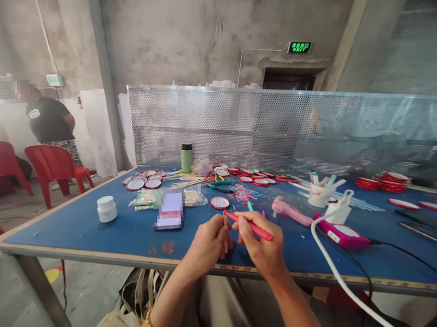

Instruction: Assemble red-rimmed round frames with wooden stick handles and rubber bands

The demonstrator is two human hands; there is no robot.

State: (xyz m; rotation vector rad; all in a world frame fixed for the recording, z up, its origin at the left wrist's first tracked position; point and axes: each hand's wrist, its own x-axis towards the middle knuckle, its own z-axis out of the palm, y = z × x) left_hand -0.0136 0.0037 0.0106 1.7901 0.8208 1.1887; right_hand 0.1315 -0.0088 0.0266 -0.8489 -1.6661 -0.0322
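Observation:
My right hand (263, 245) is closed around a red marker pen (259, 230), its tip pointing left. My left hand (209, 242) pinches a thin, pale flat stick (225, 219) upright near the table's front edge. The pen's tip is at the upper end of this stick; whether they touch is too small to tell. Just beyond the hands lies a round, red-rimmed white disc (220, 202). A phone (169, 210) rests to the left, on plastic-wrapped sticks (194, 196).
On the blue table (72, 233) stand a white jar (106, 209), a green bottle (187, 158) and a cup of pens (319, 194). To the right are a pink glue gun (290, 210), a magenta device (343, 233) and a white cable (330, 263). A perforated metal panel (215, 123) borders the back.

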